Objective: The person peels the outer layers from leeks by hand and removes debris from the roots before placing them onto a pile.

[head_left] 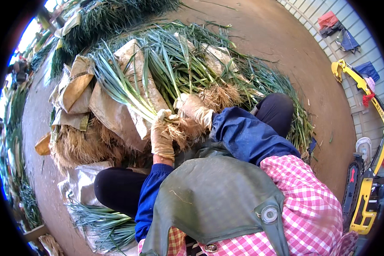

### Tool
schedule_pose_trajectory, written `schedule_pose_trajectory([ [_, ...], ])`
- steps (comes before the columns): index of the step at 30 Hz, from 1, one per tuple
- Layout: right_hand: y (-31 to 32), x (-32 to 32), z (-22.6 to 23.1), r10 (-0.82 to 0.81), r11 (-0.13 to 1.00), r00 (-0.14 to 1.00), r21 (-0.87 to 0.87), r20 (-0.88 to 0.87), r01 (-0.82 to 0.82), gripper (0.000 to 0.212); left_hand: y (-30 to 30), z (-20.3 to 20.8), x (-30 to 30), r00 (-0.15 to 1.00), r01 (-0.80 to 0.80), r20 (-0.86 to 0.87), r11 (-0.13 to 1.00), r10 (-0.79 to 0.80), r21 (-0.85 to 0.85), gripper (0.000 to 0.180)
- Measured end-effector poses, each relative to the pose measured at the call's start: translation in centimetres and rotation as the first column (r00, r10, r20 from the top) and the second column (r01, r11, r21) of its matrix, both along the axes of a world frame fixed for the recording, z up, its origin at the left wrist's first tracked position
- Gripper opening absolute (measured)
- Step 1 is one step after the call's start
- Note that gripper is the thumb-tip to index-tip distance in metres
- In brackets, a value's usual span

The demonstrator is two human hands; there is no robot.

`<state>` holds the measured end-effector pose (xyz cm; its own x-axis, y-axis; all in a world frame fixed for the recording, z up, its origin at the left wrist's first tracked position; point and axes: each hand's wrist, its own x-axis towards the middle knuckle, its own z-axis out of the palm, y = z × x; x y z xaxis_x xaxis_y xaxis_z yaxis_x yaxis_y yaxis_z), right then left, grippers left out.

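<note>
My left hand point(162, 135), in a pale work glove, is closed round a small bunch of green onions point(134, 99). Their white stems and stringy roots show beside the fingers, and the leaves fan out to the upper left. Just right of it, my right hand point(193, 110), also gloved, has its fingers closed at the lower stems of other green onions point(168, 83); the exact grip is partly hidden. Beyond both hands lies a large heap of green onions point(196, 70), with a thick tangle of roots point(221, 96) beside my right hand.
Stained sacks point(109, 109) and a big root bundle point(79, 143) lie at the left. More green onions point(104, 222) rest on a sheet near my left knee. A further pile point(115, 17) stands at the back. A yellow small excavator point(365, 205) is by the right wall.
</note>
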<state>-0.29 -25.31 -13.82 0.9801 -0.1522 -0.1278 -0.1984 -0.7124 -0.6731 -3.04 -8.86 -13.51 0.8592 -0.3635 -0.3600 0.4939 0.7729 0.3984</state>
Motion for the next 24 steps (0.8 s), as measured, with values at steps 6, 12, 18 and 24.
schedule_pose_trajectory([
  [6, -3.9, 1.3, 6.3, -0.132, 0.985, 0.987, -0.101, 0.095, 0.141, 0.028, 2.3, 5.4, -0.5, 0.988, -0.022, 0.149, 0.998, 0.032, -0.066, 0.035],
  [12, 2.4, 0.1, 6.5, 0.378, 0.901, 0.912, -0.161, -0.158, -0.402, 0.059, 0.1, 2.0, -1.0, 0.992, 0.123, 0.035, 0.991, -0.121, -0.056, 0.035],
  [18, -4.9, 6.9, 4.1, -0.445, 0.895, 0.893, -0.001, 0.062, 0.446, 0.036, -0.2, -0.2, -0.3, 0.964, 0.255, 0.059, 0.965, -0.258, 0.061, 0.03],
  [24, -9.4, 12.2, -0.3, -0.347, 0.93, 0.931, -0.169, -0.114, 0.326, 0.046, -1.1, -0.7, -0.1, 0.987, 0.072, 0.12, 0.97, -0.103, 0.233, 0.035],
])
